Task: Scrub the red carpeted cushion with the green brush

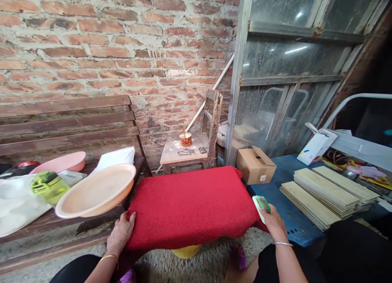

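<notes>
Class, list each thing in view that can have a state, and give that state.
Cloth: spread out, front edge hanging
Brush: held
Right hand: closed around the brush
Left hand: touching the cloth's edge; grip unclear
Box: one top flap lifted
Carton: end flap open
Boards: stacked in piles
Tin: upright, sticks standing in it
Peach basin: tilted
Chair: upright

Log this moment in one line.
left hand: at red cloth's edge | right hand: holding brush | cardboard box: right of cloth
</notes>
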A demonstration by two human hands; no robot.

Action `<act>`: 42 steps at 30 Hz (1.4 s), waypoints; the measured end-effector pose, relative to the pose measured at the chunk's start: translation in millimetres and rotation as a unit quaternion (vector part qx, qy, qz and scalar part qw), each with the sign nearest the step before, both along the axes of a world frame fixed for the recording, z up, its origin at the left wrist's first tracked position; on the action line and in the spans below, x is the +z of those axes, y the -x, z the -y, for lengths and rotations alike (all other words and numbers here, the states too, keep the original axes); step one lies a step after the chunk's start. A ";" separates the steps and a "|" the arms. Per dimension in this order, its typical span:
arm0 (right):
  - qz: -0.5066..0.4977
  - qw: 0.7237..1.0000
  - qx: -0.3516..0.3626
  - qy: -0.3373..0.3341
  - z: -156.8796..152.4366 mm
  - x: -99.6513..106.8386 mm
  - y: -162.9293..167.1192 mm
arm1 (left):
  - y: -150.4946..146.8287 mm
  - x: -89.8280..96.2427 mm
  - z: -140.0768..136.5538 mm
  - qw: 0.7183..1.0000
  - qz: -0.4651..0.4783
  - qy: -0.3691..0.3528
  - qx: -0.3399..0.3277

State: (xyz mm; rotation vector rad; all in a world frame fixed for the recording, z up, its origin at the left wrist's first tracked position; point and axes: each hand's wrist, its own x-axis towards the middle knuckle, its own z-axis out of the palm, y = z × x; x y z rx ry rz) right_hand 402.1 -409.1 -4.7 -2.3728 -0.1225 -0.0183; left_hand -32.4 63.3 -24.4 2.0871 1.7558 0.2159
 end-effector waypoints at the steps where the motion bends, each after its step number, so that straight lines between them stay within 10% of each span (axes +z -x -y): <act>1: -0.010 1.000 -0.012 -0.007 1.3 1.1 0.1 | 0.2 0.0 0.1 1.000 0.002 -0.002 -0.001; 14: -0.039 0.980 0.083 -0.178 -3.7 -3.1 25.6 | -2.6 9.3 5.9 1.000 0.007 -0.006 0.004; 21: -0.010 0.991 -0.028 -0.132 8.4 3.6 5.6 | -1.7 9.3 6.6 1.000 0.013 -0.007 0.002; 35: -0.040 0.999 0.003 0.037 -26.1 19.1 -4.2 | -1.3 9.0 5.6 1.000 -0.004 -0.027 0.006; 42: 0.020 0.979 0.192 0.064 -81.8 25.1 44.1 | -0.6 7.1 3.9 1.000 0.000 -0.022 0.010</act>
